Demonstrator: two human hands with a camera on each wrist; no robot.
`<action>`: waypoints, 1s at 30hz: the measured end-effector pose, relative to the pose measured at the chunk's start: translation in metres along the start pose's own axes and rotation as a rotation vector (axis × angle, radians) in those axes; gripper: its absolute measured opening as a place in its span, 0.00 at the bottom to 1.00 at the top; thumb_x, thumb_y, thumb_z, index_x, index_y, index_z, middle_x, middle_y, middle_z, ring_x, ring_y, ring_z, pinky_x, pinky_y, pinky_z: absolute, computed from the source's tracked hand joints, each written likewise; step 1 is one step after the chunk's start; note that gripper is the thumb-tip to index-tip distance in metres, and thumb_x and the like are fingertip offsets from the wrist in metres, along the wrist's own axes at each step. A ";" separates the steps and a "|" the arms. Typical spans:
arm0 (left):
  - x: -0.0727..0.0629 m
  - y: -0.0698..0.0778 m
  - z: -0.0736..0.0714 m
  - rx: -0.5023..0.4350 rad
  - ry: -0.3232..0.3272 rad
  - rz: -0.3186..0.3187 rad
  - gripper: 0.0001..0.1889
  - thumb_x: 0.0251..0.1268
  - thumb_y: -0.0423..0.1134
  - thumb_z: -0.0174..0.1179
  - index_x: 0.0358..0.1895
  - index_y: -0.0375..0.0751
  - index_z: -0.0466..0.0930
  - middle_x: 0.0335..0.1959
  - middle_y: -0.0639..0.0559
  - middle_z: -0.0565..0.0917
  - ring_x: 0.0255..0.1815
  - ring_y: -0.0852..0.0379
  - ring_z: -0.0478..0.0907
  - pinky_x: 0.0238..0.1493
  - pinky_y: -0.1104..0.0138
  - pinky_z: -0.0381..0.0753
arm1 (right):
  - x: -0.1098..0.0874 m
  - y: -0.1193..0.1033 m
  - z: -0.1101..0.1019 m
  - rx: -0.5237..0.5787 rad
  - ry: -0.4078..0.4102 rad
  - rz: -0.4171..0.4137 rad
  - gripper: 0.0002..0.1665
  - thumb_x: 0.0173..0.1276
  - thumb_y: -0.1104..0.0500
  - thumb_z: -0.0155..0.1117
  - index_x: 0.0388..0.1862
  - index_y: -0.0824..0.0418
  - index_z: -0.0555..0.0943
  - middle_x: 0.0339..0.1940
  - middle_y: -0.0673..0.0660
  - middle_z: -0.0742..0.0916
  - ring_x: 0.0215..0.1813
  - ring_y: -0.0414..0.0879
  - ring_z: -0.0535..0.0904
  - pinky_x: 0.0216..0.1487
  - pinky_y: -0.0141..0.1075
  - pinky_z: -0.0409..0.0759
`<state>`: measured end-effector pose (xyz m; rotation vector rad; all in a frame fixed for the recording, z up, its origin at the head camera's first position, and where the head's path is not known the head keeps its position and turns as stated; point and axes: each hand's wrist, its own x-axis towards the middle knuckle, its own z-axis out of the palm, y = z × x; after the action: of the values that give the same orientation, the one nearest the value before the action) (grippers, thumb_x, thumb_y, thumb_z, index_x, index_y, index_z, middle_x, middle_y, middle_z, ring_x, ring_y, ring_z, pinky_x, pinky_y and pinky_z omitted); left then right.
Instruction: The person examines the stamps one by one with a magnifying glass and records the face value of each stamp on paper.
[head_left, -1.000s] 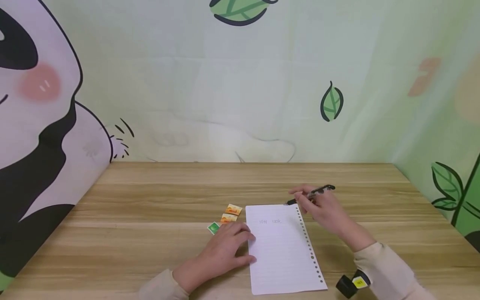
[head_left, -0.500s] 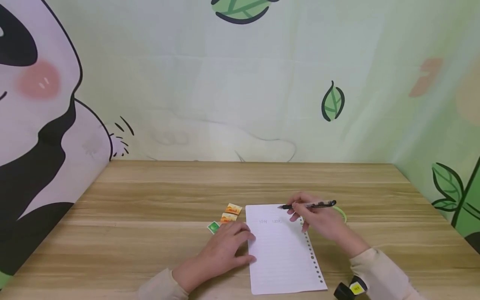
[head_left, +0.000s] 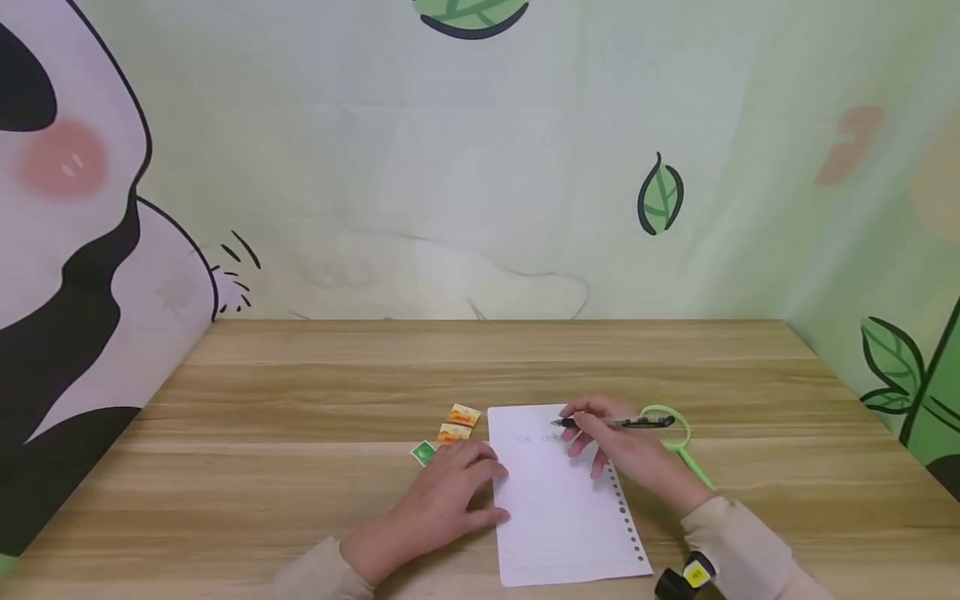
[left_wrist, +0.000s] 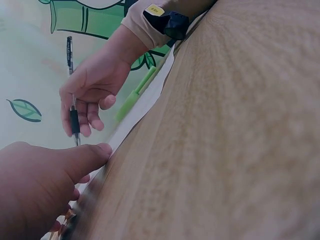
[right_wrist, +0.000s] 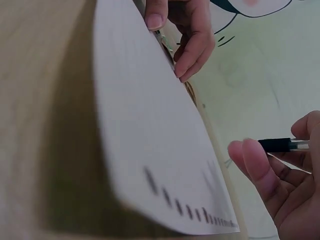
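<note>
A white lined sheet of loose-leaf paper (head_left: 562, 525) with holes along its right side lies on the table, faint handwriting near its top. My left hand (head_left: 446, 492) rests at the sheet's left edge, thumb and fingertips touching it. Over the upper right part of the sheet, my right hand (head_left: 626, 446) pinches a black pen (head_left: 641, 422), held nearly level with its tip pointing left. In the left wrist view the pen (left_wrist: 74, 120) and the right hand (left_wrist: 95, 80) appear above the paper. Whether the tip touches the paper I cannot tell.
Two orange printed pieces (head_left: 464, 415) and a green one (head_left: 423, 452) lie beyond my left hand, the green one partly covered. A light-green ring with a handle (head_left: 697, 469) lies right of the paper, partly behind my right wrist. A black device (head_left: 696, 571) is on that wrist.
My right hand has moved left and nearer over the paper, and the pen has tipped to nearly level. The green ring has come into view. My left hand stays put.
</note>
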<state>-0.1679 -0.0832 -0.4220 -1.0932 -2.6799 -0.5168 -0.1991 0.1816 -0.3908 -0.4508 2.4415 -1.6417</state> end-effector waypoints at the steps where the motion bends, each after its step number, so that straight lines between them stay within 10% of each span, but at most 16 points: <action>1: 0.000 0.000 0.000 0.003 -0.002 0.001 0.18 0.54 0.52 0.68 0.45 0.48 0.81 0.49 0.54 0.78 0.53 0.57 0.73 0.61 0.57 0.72 | 0.000 0.001 0.000 -0.011 0.003 0.003 0.16 0.73 0.59 0.50 0.52 0.69 0.74 0.38 0.66 0.83 0.33 0.45 0.81 0.21 0.41 0.81; 30: 0.001 0.001 -0.003 -0.026 -0.045 -0.045 0.20 0.55 0.54 0.67 0.48 0.49 0.81 0.52 0.53 0.77 0.56 0.55 0.73 0.65 0.55 0.70 | 0.008 0.028 0.012 -0.147 0.283 0.087 0.06 0.68 0.62 0.54 0.32 0.63 0.76 0.17 0.52 0.78 0.16 0.40 0.71 0.16 0.29 0.68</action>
<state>-0.1674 -0.0829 -0.4187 -1.0663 -2.7491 -0.5433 -0.2077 0.1787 -0.4213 -0.1343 2.7531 -1.5929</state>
